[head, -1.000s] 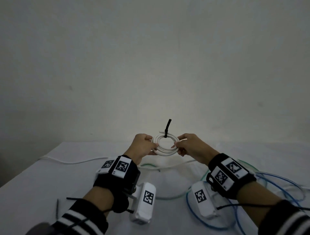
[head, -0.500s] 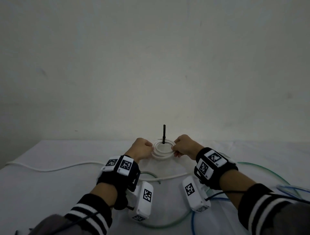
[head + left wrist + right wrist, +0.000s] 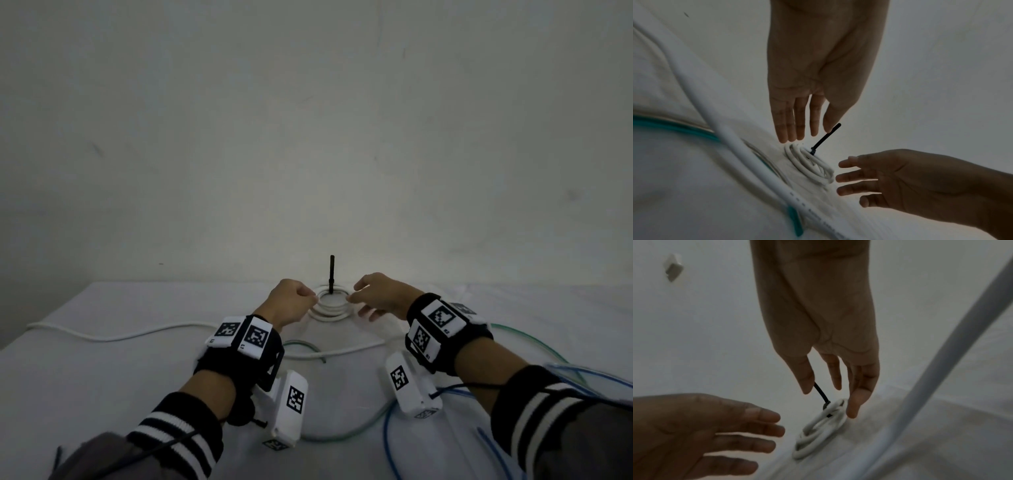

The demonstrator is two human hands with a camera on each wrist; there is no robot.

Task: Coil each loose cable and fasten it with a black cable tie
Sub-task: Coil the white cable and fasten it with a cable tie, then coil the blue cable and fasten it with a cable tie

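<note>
Small coiled white cable (image 3: 331,306), black tie (image 3: 331,274) fastened, lay on bench (image 3: 102,370); both hands' fingers (image 3: 791,123) spread, empty; loose cables awaited coiling.

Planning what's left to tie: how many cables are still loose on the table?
4 in view: a white cable at left, another white one in the middle, a green one near the wrists, a blue one at right. Overlaps may hide more.
</note>
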